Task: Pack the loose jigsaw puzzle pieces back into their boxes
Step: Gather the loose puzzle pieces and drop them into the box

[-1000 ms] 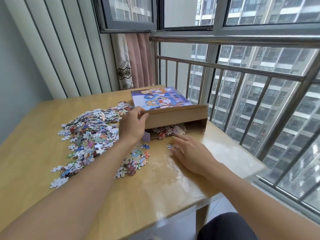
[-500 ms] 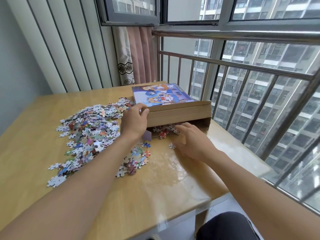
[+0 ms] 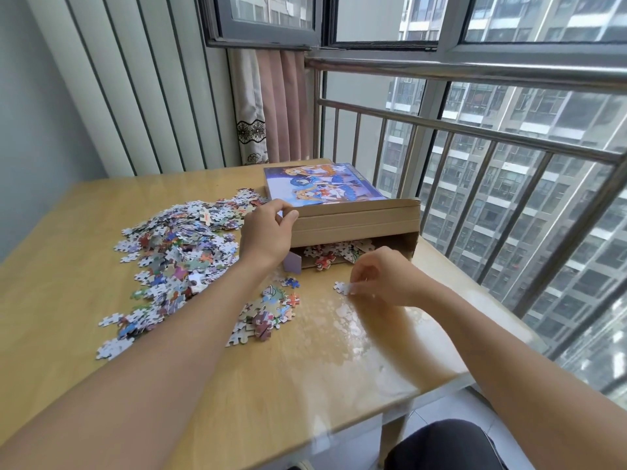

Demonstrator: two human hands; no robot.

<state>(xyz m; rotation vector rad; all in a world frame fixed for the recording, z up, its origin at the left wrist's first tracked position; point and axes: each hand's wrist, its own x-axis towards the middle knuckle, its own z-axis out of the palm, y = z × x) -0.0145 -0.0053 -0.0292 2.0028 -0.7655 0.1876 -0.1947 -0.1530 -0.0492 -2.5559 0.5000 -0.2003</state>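
Fingers [image 3: 364,283] of the right hand [image 3: 383,278] are curling together and pinching a small white puzzle piece [image 3: 342,287] lying on the wooden table [image 3: 305,385], just in front of the box's open end. The left hand [image 3: 266,234] is gripping the near left corner of the puzzle box [image 3: 353,222], thumb on top, lifting its flap above pieces inside [image 3: 334,252], while the big loose pile [image 3: 176,256] is lying to the left.

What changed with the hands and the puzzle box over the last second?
The right hand went from lying flat on the table to the box opening, then drew back and now pinches a loose piece. The left hand kept gripping the box flap, holding it up. The big pile stayed put.
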